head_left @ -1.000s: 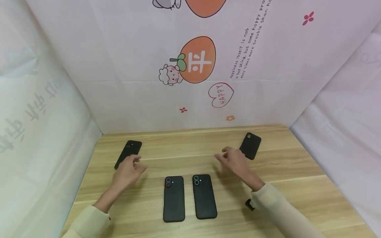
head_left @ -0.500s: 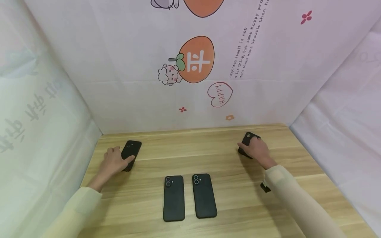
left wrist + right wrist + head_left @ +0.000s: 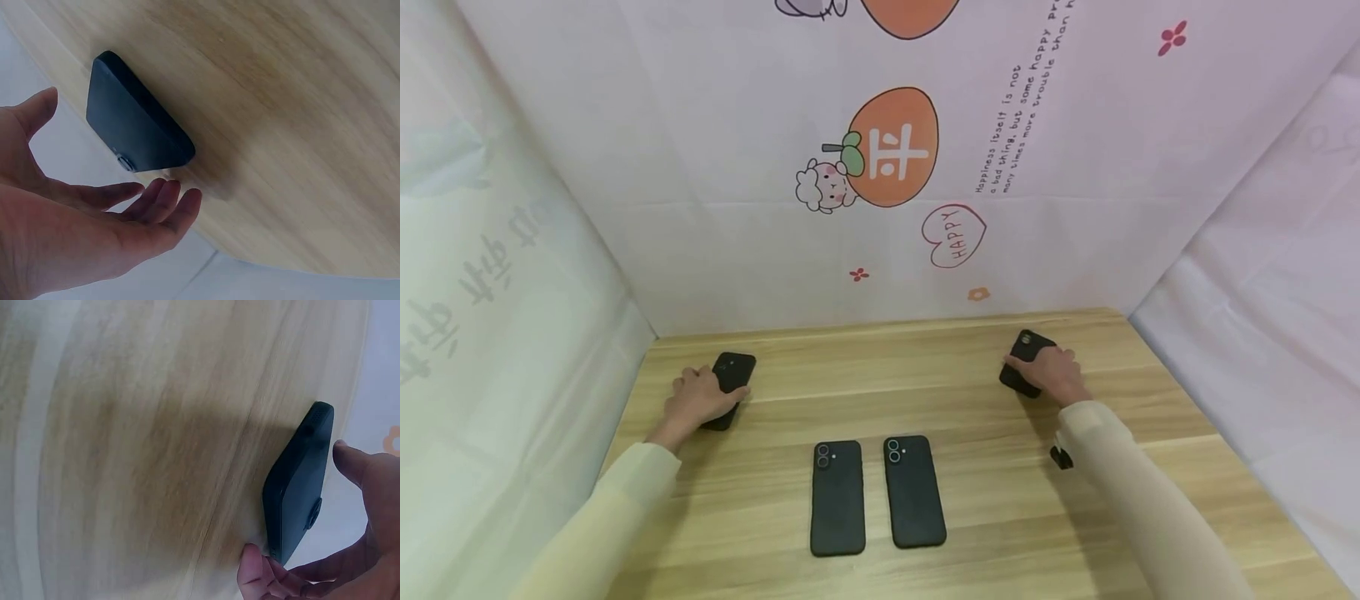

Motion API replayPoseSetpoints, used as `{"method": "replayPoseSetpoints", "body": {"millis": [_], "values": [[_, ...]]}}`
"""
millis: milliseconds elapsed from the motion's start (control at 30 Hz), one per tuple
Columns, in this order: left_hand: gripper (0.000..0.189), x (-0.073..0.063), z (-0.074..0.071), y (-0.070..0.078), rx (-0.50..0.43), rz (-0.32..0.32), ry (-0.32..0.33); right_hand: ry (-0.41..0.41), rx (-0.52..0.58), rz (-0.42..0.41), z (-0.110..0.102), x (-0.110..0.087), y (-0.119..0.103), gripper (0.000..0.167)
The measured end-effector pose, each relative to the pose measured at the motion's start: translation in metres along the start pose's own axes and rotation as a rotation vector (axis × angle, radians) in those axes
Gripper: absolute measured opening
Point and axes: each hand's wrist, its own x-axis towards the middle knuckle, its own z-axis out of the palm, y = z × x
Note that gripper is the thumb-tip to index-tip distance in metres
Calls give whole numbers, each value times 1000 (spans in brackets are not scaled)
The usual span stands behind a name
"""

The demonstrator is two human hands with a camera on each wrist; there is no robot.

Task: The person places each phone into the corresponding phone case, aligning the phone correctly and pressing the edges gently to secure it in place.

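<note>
At the back left lies a black phone (image 3: 727,377), and my left hand (image 3: 700,398) reaches over it with fingers along its left side and thumb by its right edge. In the left wrist view a gap shows between the thumb (image 3: 42,106) and this phone (image 3: 128,119). At the back right another black phone (image 3: 1020,377) lies under my right hand (image 3: 1051,371), thumb at its left edge. Seen from the right wrist, the fingers (image 3: 253,572) curl round one edge of the phone (image 3: 300,481), the thumb close to the opposite edge.
Two more black phones, one left (image 3: 838,504) and one right (image 3: 916,496), lie side by side, camera ends away from me. The wooden table (image 3: 865,375) meets a printed white backdrop (image 3: 737,208), with white sheets at both sides.
Both hands have moved outward from above the table to the two back phones. Over the last half second the left hand shifts slightly rightward onto its phone. The two front phones stay put.
</note>
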Motion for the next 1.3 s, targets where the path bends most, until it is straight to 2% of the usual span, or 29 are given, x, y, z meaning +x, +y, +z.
{"method": "replayPoseSetpoints", "body": {"millis": [367, 600, 800, 1000, 1200, 1300], "values": [[82, 0, 4, 13, 58, -21, 29, -2, 7, 2, 0, 3, -3, 100], [65, 4, 4, 14, 20, -13, 36, -37, 59, 15, -4, 5, -5, 96], [76, 8, 6, 12, 4, -45, 34, -66, 108, -12, -6, 2, -3, 102], [92, 12, 6, 8, -19, -73, 52, -58, 130, -44, -3, 1, 2, 90], [93, 11, 2, 4, -102, -94, 57, -54, 203, -33, -6, -2, 5, 87], [92, 10, 1, 1, -135, -86, 49, -53, 252, -46, -9, -4, 7, 74]]}}
